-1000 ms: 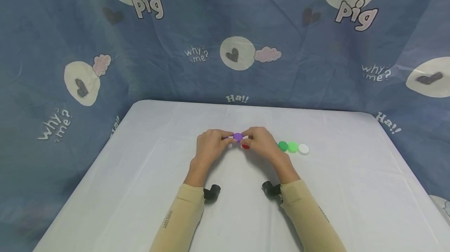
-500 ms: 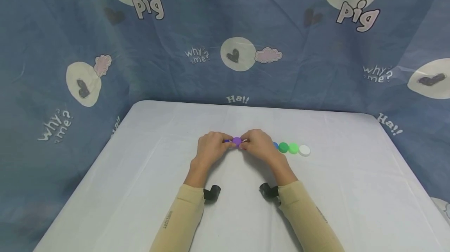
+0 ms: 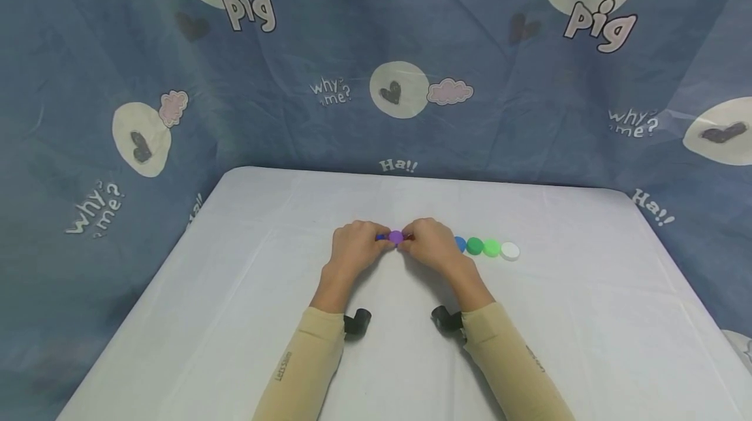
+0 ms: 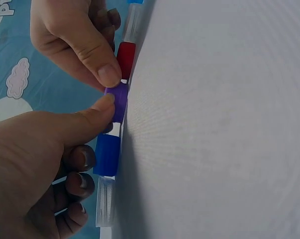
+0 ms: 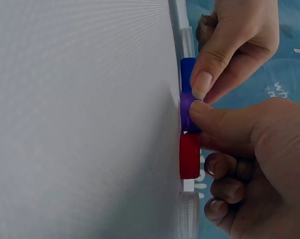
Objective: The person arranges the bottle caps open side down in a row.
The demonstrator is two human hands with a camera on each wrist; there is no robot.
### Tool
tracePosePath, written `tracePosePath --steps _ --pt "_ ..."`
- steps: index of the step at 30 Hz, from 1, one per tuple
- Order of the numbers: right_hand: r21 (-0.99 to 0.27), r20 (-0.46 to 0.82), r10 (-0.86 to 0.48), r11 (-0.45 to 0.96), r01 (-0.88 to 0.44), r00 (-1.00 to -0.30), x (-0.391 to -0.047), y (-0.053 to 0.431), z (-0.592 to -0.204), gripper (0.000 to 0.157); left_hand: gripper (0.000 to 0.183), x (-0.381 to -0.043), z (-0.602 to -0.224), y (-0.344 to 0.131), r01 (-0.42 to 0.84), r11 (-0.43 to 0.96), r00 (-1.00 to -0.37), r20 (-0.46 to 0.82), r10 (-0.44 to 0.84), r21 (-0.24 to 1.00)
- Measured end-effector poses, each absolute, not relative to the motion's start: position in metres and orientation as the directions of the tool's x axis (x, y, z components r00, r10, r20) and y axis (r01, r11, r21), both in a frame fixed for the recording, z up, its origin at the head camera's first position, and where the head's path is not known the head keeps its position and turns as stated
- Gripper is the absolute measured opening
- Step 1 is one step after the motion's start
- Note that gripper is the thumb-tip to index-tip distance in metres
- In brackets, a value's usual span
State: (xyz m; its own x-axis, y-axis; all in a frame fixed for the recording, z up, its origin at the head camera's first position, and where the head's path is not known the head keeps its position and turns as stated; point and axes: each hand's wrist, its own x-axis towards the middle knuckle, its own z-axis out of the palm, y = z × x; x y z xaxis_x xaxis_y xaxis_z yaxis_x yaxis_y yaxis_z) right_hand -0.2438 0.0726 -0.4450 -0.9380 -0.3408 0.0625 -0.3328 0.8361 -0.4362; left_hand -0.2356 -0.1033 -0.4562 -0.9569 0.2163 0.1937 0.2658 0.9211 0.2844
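A purple bottle cap (image 3: pixel 396 237) sits in a row of caps at the middle of the white table. My left hand (image 3: pixel 354 246) and my right hand (image 3: pixel 431 245) pinch it from opposite sides with thumb and fingers. In the left wrist view, the purple cap (image 4: pixel 120 102) lies between a red cap (image 4: pixel 126 60) and a dark blue cap (image 4: pixel 108 155). The red cap (image 5: pixel 189 156) is beside my right fingers in the right wrist view. A clear ridged cap (image 4: pixel 105 201) is near my left fingers. My hands partly hide the row from above.
Right of my right hand the row goes on with a blue cap (image 3: pixel 461 244), a green cap (image 3: pixel 474 246), a light green cap (image 3: pixel 491 248) and a white or clear cap (image 3: pixel 510 251). A blue printed cloth (image 3: pixel 282 127) hangs behind the white table (image 3: pixel 247 245).
The purple cap has come slightly toward me into the row between its neighbours, both hands moving with it. My right hand has shifted a little left, uncovering the blue cap.
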Motion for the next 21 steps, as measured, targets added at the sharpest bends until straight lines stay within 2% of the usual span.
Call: tracePosePath --steps 6,13,21 --pt "-0.435 0.05 -0.342 0.838 -0.328 -0.939 -0.245 0.07 -0.447 0.02 0.027 -0.234 -0.456 -0.105 0.257 0.925 -0.961 0.178 0.214 0.279" --pt "-0.438 0.08 -0.344 0.831 -0.343 -0.936 -0.245 0.065 -0.446 0.019 0.04 -0.233 -0.456 -0.111 0.243 0.916 -0.963 0.19 0.19 0.318" --pt "-0.427 0.061 -0.339 0.841 -0.331 -0.939 -0.245 0.056 -0.443 0.038 0.048 -0.231 -0.455 -0.125 0.184 0.911 -0.977 0.167 0.13 0.368"
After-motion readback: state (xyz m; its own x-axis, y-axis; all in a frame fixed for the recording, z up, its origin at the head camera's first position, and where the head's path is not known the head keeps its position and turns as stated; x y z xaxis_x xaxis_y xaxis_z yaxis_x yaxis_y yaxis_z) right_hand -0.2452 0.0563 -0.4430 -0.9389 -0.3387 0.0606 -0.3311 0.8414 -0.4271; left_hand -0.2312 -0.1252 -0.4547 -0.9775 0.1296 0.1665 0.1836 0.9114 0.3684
